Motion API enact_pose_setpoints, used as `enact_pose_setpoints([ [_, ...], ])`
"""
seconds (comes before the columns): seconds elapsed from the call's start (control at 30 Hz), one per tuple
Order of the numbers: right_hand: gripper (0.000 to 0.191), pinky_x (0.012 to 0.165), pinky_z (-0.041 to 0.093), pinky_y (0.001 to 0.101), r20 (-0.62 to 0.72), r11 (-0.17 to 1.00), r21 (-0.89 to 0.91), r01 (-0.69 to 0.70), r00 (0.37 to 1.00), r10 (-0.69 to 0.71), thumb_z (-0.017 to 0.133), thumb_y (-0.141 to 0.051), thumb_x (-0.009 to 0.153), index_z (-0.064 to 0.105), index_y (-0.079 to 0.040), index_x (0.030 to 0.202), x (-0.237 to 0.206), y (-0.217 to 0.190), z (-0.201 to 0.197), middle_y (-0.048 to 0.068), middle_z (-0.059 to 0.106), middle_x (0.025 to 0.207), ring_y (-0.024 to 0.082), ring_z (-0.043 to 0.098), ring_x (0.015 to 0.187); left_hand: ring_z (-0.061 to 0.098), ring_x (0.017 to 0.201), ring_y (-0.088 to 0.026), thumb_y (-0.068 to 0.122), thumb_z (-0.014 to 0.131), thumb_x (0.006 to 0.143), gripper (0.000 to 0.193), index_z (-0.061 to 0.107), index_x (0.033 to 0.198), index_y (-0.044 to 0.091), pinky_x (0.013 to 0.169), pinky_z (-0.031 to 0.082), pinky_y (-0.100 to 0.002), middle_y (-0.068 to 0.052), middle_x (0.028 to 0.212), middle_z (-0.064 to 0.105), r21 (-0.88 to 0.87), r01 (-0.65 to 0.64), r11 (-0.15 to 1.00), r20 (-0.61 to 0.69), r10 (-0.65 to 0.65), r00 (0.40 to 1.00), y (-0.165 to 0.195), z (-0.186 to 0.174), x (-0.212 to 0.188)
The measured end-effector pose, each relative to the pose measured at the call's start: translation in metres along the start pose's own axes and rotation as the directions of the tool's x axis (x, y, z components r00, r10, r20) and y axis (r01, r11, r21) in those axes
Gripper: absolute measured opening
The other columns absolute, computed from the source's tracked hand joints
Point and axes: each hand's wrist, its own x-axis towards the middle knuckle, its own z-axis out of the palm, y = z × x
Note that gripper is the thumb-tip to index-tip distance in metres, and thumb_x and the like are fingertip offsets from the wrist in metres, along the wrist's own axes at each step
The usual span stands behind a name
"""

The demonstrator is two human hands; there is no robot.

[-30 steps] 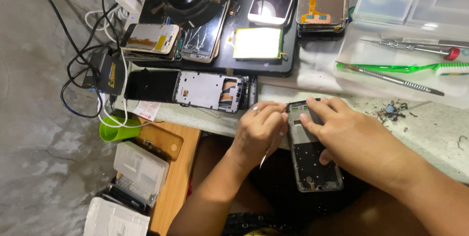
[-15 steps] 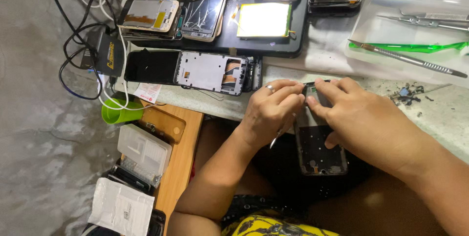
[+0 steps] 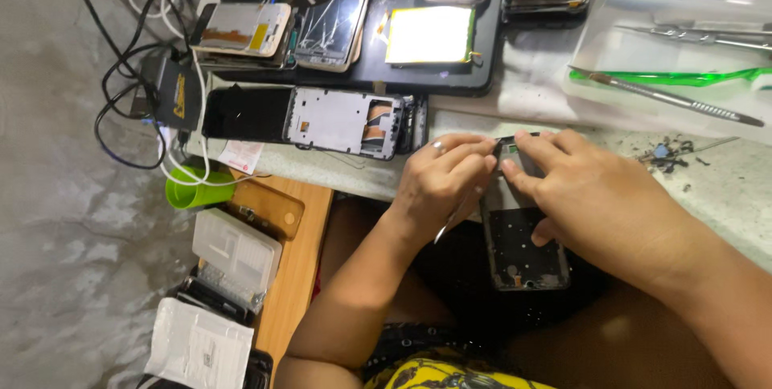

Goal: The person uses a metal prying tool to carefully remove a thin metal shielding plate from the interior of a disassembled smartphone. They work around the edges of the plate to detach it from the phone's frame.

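Bare counter right of my right hand (image 3: 599, 196); debris (image 3: 667, 152) beyond it, opened phone (image 3: 342, 121) blocks left.

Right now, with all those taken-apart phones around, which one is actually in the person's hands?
The dark phone frame hanging over the bench edge: the left hand and right hand both grip its top. The open phone and the others lie untouched further back.

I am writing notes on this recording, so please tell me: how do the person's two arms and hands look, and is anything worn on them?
Both forearms are bare, with no sleeves, gloves or watch showing. The left hand wears a small pale ring on one finger. The right hand shows no ring or other jewellery. No markings can be seen on either arm.
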Motion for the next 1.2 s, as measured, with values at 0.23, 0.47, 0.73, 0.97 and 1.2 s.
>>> enact_pose_setpoints([
  [0.23,0.089,0.095,0.056,0.0334,0.099,1.0,0.017,-0.02,0.995,0.018,0.086,-0.035,0.051,0.066,-0.018,0.136,-0.001,0.001,-0.002,0.001,0.057,0.142,0.022,0.058,0.123,0.072,0.105,-0.033,0.001,0.068,0.094,0.005,0.064,0.094,-0.001,0.09,0.061,-0.04,-0.017,0.106,0.073,0.016,0.029,0.999,-0.004,-0.029,1.0,0.0,-0.005,-0.004],
  [0.47,0.084,0.094,0.055,0.0347,0.01,1.0,0.014,-0.011,1.0,0.011,0.086,-0.034,0.05,0.068,-0.019,0.131,-0.002,-0.001,-0.001,0.003,0.056,0.144,0.024,0.058,0.125,0.072,0.106,-0.033,0.0,0.069,0.093,0.006,0.064,0.095,-0.001,0.092,0.061,-0.041,-0.017,0.107,0.072,0.026,0.01,1.0,0.034,-0.011,0.999,-0.002,-0.005,-0.001],
  [0.73,0.085,0.094,0.056,0.0334,0.02,0.999,-0.053,-0.003,1.0,0.004,0.086,-0.035,0.051,0.066,-0.017,0.132,-0.002,-0.001,-0.004,0.001,0.059,0.138,0.023,0.058,0.125,0.072,0.104,-0.035,0.0,0.067,0.087,0.01,0.065,0.097,-0.002,0.089,0.06,-0.04,-0.018,0.106,0.073,0.006,0.016,1.0,0.014,-0.016,1.0,0.003,-0.005,0.001],
  [0.97,0.086,0.095,0.055,0.0327,0.013,0.999,-0.034,-0.008,1.0,0.008,0.086,-0.038,0.049,0.066,-0.017,0.131,-0.002,0.001,-0.003,0.001,0.057,0.144,0.022,0.059,0.121,0.071,0.104,-0.032,-0.002,0.069,0.095,0.009,0.062,0.091,-0.001,0.088,0.061,-0.039,-0.016,0.102,0.072,0.034,0.08,0.996,-0.025,-0.079,0.997,0.006,-0.005,0.001],
  [1.2,0.083,0.094,0.054,0.0338,-0.054,0.997,-0.078,0.024,0.998,-0.028,0.085,-0.038,0.046,0.068,-0.018,0.126,-0.001,0.0,-0.004,0.002,0.061,0.138,0.024,0.059,0.122,0.071,0.102,-0.036,-0.001,0.068,0.087,0.01,0.064,0.096,-0.004,0.087,0.06,-0.041,-0.019,0.104,0.072,-0.016,-0.013,1.0,-0.005,0.013,1.0,0.003,-0.005,0.004],
])
